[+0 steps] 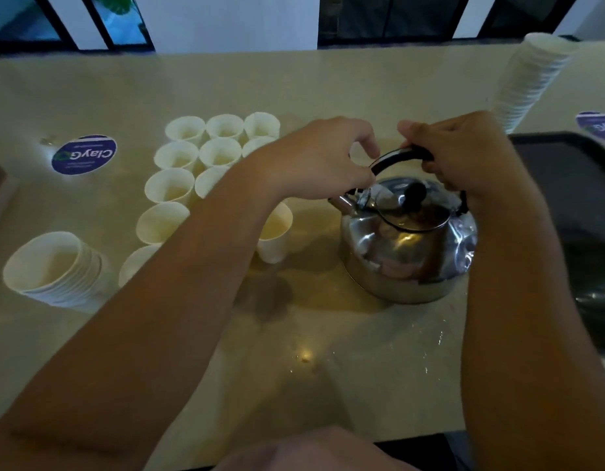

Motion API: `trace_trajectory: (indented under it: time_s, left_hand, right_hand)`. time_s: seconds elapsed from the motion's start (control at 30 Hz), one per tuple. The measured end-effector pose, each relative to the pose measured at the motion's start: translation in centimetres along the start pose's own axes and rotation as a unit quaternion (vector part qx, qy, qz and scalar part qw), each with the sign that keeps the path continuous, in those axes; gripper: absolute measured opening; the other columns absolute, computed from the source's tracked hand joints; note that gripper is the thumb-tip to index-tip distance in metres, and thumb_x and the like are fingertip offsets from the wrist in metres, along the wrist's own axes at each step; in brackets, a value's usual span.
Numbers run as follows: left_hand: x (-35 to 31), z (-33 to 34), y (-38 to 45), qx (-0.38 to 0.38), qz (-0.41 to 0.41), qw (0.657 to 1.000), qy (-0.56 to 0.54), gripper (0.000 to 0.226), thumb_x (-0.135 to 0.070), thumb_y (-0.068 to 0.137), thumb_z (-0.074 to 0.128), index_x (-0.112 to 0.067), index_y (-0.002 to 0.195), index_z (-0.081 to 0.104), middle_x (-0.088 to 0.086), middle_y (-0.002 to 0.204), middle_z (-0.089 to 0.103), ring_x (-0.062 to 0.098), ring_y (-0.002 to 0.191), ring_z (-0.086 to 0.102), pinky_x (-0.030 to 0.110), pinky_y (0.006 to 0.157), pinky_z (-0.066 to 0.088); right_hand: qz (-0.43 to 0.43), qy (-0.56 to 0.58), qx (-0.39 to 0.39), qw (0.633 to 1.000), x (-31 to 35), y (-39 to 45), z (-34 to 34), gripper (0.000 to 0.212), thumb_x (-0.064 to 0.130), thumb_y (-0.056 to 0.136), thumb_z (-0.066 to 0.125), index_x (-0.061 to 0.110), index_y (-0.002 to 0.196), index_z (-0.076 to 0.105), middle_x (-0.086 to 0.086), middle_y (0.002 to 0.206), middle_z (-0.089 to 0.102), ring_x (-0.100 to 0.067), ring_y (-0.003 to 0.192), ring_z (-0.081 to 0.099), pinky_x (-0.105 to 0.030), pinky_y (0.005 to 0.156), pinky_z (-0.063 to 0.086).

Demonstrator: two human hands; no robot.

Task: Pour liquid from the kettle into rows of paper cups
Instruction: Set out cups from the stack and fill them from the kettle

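Observation:
A shiny steel kettle [408,244] with a black lid knob stands on the beige counter [328,351], its spout pointing left. My right hand [461,154] grips the right part of its black arched handle. My left hand [323,158] pinches the left end of that handle, above the spout. Rows of white paper cups [199,154] stand left of the kettle, several partly hidden under my left forearm. One cup [275,232] nearest the kettle holds pale liquid.
A short stack of paper cups [53,266] stands at the near left, and a tall leaning stack [532,79] at the far right. A dark tray or sink [573,205] lies right of the kettle. Round blue stickers [84,154] mark the counter. Water drops glint near the front.

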State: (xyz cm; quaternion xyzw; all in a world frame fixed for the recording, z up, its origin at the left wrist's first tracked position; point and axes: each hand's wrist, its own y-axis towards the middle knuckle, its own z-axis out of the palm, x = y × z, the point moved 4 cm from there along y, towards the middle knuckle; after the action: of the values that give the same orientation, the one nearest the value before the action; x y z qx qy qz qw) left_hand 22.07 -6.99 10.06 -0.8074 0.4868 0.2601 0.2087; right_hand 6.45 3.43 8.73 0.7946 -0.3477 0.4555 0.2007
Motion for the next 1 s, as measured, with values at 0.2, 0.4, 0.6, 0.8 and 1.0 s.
trace_trajectory:
  time_s: [0.2, 0.4, 0.6, 0.8, 1.0]
  left_hand:
    - [0.1, 1.4, 1.4, -0.018, -0.002, 0.999, -0.03, 0.031, -0.027, 0.093, 0.065, -0.028, 0.124, 0.058, -0.011, 0.102, 0.067, 0.003, 0.082, 0.066, 0.025, 0.079, 0.053]
    - [0.8, 2.3, 1.9, -0.021, -0.009, 0.999, -0.025, 0.032, -0.025, 0.092, 0.066, -0.029, 0.124, 0.058, -0.007, 0.098, 0.069, 0.005, 0.079, 0.068, 0.029, 0.08, 0.056]
    - [2.1, 2.6, -0.2, -0.041, -0.009, 0.999, -0.023, 0.04, -0.029, 0.092, 0.067, -0.034, 0.13, 0.055, -0.008, 0.122, 0.062, 0.007, 0.104, 0.06, 0.018, 0.082, 0.047]
    - [5.1, 1.5, -9.6, -0.229, 0.01, 0.973, -0.025, 0.033, -0.017, 0.09, 0.066, -0.032, 0.119, 0.063, -0.017, 0.12, 0.055, 0.0, 0.106, 0.053, 0.011, 0.085, 0.042]
    - [10.0, 0.9, -18.8, -0.459, -0.035, 0.888, 0.022, 0.019, -0.011, 0.085, 0.062, -0.013, 0.102, 0.07, 0.001, 0.108, 0.061, 0.013, 0.103, 0.055, 0.021, 0.086, 0.045]
  right_hand:
    - [0.021, 0.055, -0.042, 0.997, -2.2, 0.9, 0.1, 0.051, 0.042, 0.086, 0.076, -0.008, 0.08, 0.069, -0.009, 0.058, 0.045, -0.011, 0.04, 0.031, -0.019, 0.039, 0.027]
    - [0.011, 0.029, -0.03, 0.999, -3.4, 0.9, 0.8, 0.052, 0.042, 0.089, 0.074, -0.01, 0.083, 0.067, -0.009, 0.06, 0.046, -0.017, 0.054, 0.042, -0.023, 0.053, 0.039]
    - [-0.077, -0.123, 0.012, 0.989, -1.0, 0.8, 1.7, 0.017, 0.039, 0.09, 0.071, 0.022, 0.09, 0.076, 0.0, 0.083, 0.069, -0.009, 0.071, 0.059, -0.031, 0.071, 0.048]
    - [-0.195, -0.111, 0.082, 0.971, 5.6, -3.4, 7.9, 0.015, 0.038, 0.093, 0.067, 0.034, 0.107, 0.072, 0.013, 0.104, 0.069, -0.002, 0.097, 0.062, -0.015, 0.079, 0.046]
    - [-0.24, -0.074, 0.246, 0.936, 9.6, -8.5, 17.6, 0.013, 0.037, 0.093, 0.069, 0.033, 0.104, 0.074, 0.014, 0.089, 0.069, -0.002, 0.08, 0.063, -0.032, 0.079, 0.056]
